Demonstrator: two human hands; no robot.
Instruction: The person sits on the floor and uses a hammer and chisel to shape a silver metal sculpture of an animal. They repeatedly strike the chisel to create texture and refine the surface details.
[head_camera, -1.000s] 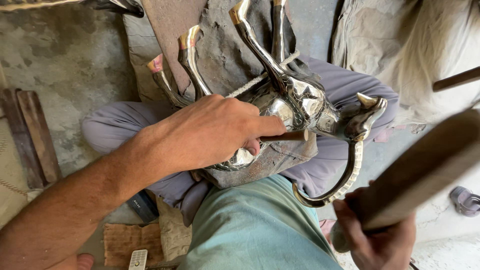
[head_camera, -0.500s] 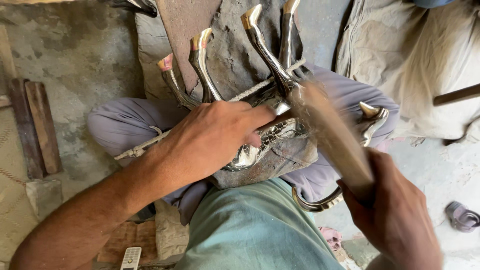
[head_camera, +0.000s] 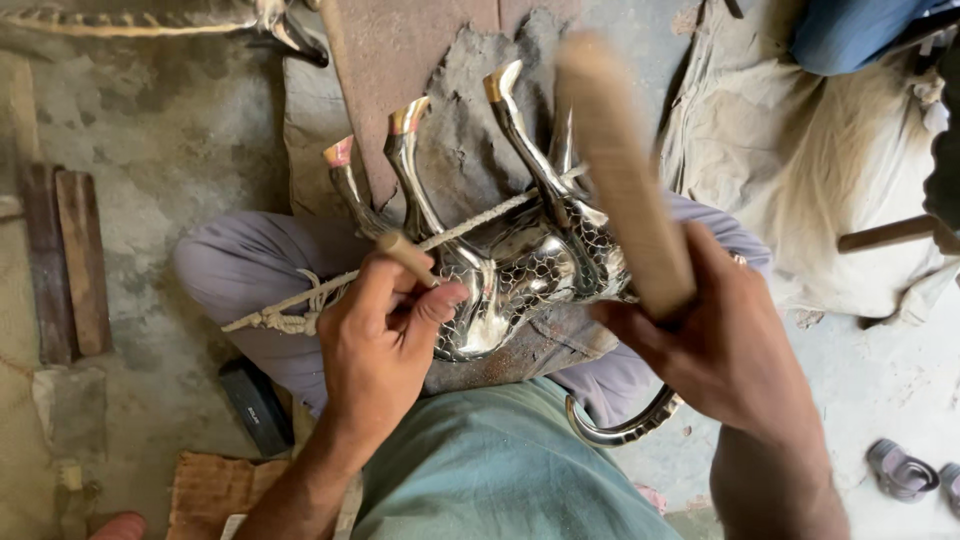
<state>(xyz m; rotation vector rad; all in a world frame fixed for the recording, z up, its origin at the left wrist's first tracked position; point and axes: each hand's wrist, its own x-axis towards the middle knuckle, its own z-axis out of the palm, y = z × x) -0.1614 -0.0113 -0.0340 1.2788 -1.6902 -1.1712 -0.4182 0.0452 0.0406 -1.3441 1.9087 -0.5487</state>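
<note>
Across the lap, at frame centre, a shiny metal animal figure (head_camera: 520, 285) is lying on its back, legs pointing toward 12 o'clock, tips brass-coloured. It is resting on a grey cloth (head_camera: 470, 120) spread over the knees, which is probably cushioning it and keeping it from sliding.

Left hand (head_camera: 380, 350) is closing around a short wooden punch (head_camera: 405, 255), thumb and fingers pinching it, tip seeming to be set against the figure's scaled belly. Holding it close to the tip is likely steadying the mark.

Right hand (head_camera: 725, 345), at 3 o'clock, is gripping a wooden mallet (head_camera: 620, 170) by its lower end, the blurred length rising toward 12 o'clock above the figure. The blur suggests it is swinging.

A twisted cord (head_camera: 330, 290) is running from 9 o'clock across the legs; it seems to be binding the figure in place, though the far end is hidden.

A curved metal piece (head_camera: 625, 425), tail or horn, is hanging off the lap at 5 o'clock.

Wooden slats (head_camera: 70, 260) are lying on the concrete floor at 9 o'clock; a sandal (head_camera: 900, 470) is sitting at 4 o'clock.
</note>
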